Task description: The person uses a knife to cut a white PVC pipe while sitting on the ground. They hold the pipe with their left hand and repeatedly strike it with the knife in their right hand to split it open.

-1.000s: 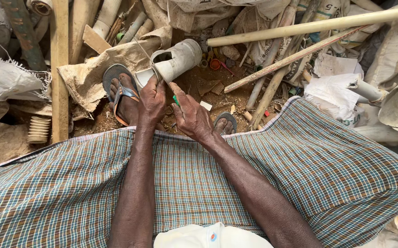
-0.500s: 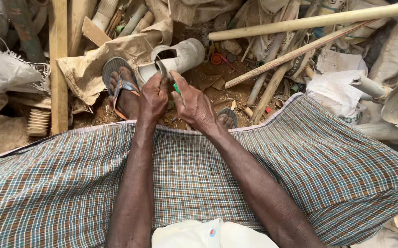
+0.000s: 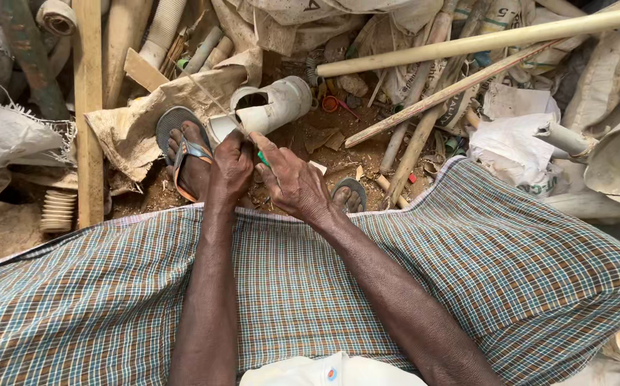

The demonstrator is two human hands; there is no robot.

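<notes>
I saw both hands meet over the ground; my left hand (image 3: 230,166) closed around a small green-tipped tool (image 3: 262,159); my right hand (image 3: 290,179) pinched it. A white pipe fitting (image 3: 271,109) lay just beyond them.

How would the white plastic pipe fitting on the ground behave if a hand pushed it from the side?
The white pipe fitting looks rigid and hollow, so it is probably light and would not bend. It lies on its rounded side on uneven dirt, so it might roll a little, but its branch opening and the torn sack beside it would likely stop it.
</notes>
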